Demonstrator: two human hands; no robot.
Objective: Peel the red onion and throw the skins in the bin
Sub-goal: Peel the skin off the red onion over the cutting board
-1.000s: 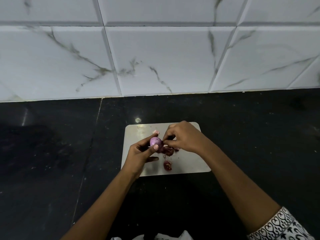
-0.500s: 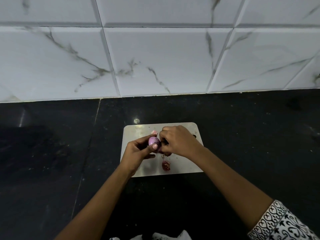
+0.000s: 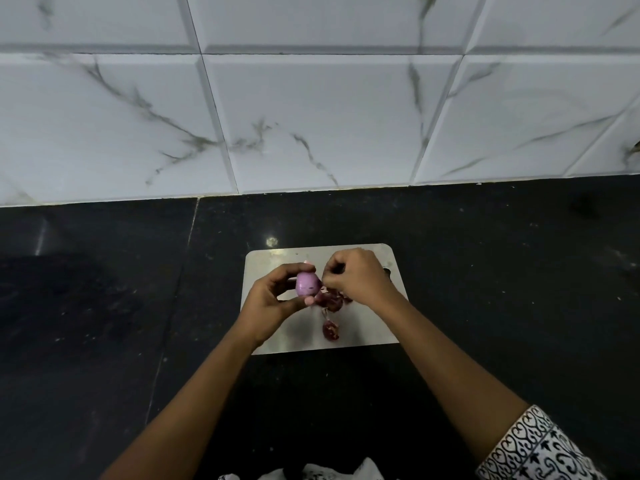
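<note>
Noted: left hand [image 3: 273, 301] grips small glossy purple onion [image 3: 307, 285], right hand [image 3: 358, 278] pinching what looks like skin [image 3: 323, 282] off it; slick, it may squirt free.

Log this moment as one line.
stage: peeling | left hand: holds red onion over cutting board | right hand: pinches at red onion's side | peeled skins: on cutting board | bin: not in view

One red onion [image 3: 307, 285]. Two hands: left hand [image 3: 268, 304], right hand [image 3: 356, 278]. One clump of skins [image 3: 332, 299], pieces too tangled to count; one separate piece [image 3: 330, 330]. One cutting board [image 3: 367, 327]. One patterned sleeve [image 3: 533, 445]. One dark surface [image 3: 485, 271].
</note>
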